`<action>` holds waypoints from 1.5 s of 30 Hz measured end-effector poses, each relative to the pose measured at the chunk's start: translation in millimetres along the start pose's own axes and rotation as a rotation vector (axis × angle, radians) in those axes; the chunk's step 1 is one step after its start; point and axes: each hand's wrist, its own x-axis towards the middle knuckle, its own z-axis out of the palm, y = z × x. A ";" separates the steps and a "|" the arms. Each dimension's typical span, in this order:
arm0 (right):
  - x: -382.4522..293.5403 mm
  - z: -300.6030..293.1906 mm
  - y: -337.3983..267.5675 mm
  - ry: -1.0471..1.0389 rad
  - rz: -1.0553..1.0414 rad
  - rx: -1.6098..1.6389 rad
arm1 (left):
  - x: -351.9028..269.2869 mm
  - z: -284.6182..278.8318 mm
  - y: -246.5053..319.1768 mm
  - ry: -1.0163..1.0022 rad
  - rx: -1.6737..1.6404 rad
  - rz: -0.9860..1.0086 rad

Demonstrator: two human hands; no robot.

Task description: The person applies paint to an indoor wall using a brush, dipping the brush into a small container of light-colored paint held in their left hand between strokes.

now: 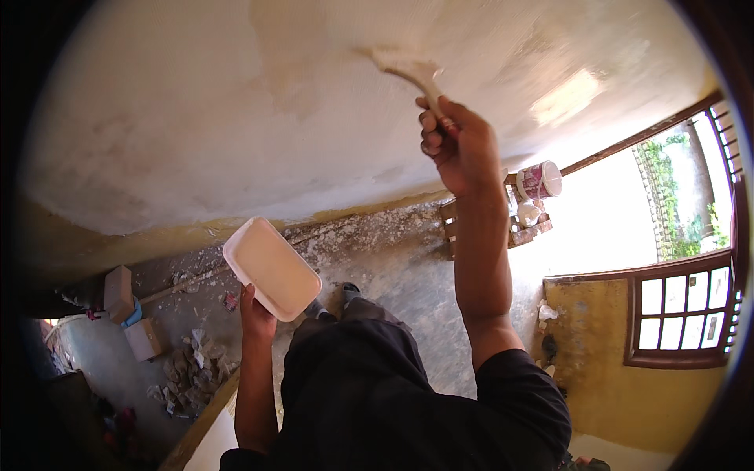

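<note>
My right hand [456,144] is raised to the wall, its fingers closed round the handle of a putty knife or similar broad scraper [412,73]. The tool's wide edge meets the wall [194,118], which carries a pale, uneven coat with darker tan patches; the blade is blurred. Lower down and to the left, my left hand [256,312] grips the near edge of a white plastic tub [271,268], tilted towards me. A smooth pale surface shows inside it; whether that is filler or the bare bottom, I cannot tell.
A bucket [539,179] stands on a wooden crate or pallet [524,235] near the bright doorway. White debris litters the floor [347,235] along the wall's foot. Cardboard boxes [142,340] and a heap of crumpled bags [197,371] lie at left. A wood-framed window [677,312] is at right.
</note>
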 end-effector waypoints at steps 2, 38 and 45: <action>-11.4 6.8 -32.4 -0.084 -0.133 0.027 | 3.7 10.0 -4.5 -0.014 0.027 0.003; 105.4 -248.2 375.7 0.202 0.016 -0.938 | -79.0 34.3 -50.3 0.286 0.160 0.090; 51.5 -271.2 394.8 0.292 0.262 -0.578 | -69.3 54.0 -50.3 0.255 0.128 0.147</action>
